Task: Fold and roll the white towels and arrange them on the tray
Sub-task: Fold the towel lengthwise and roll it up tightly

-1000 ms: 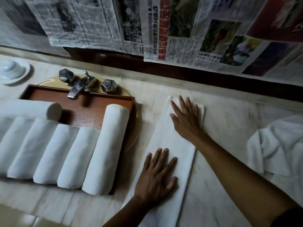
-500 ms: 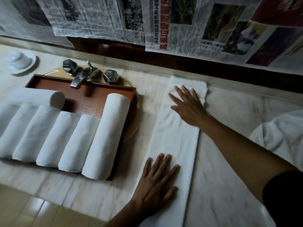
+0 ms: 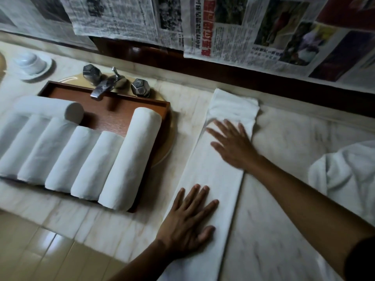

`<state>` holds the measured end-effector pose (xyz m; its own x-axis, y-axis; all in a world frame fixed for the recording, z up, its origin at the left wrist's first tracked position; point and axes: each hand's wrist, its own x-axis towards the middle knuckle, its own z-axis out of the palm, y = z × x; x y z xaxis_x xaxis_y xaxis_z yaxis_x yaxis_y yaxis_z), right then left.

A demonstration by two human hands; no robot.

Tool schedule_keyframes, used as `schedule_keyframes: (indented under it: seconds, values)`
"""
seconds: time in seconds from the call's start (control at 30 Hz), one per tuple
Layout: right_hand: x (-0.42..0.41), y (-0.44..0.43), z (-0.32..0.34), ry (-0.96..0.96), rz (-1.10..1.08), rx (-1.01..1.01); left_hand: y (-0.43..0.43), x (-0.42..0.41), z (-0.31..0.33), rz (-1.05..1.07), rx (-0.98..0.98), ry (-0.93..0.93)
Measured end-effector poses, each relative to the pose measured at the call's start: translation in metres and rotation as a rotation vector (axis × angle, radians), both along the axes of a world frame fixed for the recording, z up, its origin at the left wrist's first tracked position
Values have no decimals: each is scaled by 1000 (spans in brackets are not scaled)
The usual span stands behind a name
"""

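Far left first: the wooden tray (image 3: 113, 102) sits across the basin under the tap (image 3: 105, 86), carrying a neat row of rolled towels (image 3: 85, 159) with one more lying crosswise behind them. Just beside it on the marble counter (image 3: 284, 199) lies the towel (image 3: 215, 175) now in play, folded into a long narrow strip running away from the person toward the wall. The left hand (image 3: 188, 218) lies flat on the near part, fingers straight and spread, gripping nothing. Further up comes the right hand (image 3: 233, 147), also flat with fingers straight (it is blurred, so finer detail is lost). This looks like the smoothing pass before rolling. To do it well, pin the near part firmly, sweep the far palm outward to drive the creases out, and square the long edges so the roll matches its neighbours. That far end needs the attention: it sits rumpled and slightly flared just beyond the right fingertips. The strip lies under both palms, its near end running out of view below. Far right, well apart from the strip, waits a loose heap of towels (image 3: 345, 173).
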<state>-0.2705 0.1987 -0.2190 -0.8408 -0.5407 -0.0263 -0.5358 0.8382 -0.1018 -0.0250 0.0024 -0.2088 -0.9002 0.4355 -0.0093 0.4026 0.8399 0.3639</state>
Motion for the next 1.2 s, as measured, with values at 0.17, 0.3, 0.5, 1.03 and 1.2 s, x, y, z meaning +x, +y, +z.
schedule_keyframes:
  seconds: [0.17,0.3,0.5,1.03,1.2]
  values:
    - [-29,0,2,-37,-129,-20,-1,-1,0,7,33,7]
    - [29,-19,4,6,-65,-143,-1,-1,-2,7,12,-15]
    - [66,-13,-6,9,63,-91,0,-2,3,-20,-33,-35]
    - [58,-6,-3,58,256,-69,4,24,4,-19,2,-3]
    - [-18,-4,1,3,18,-21,5,25,1,-15,-1,2]
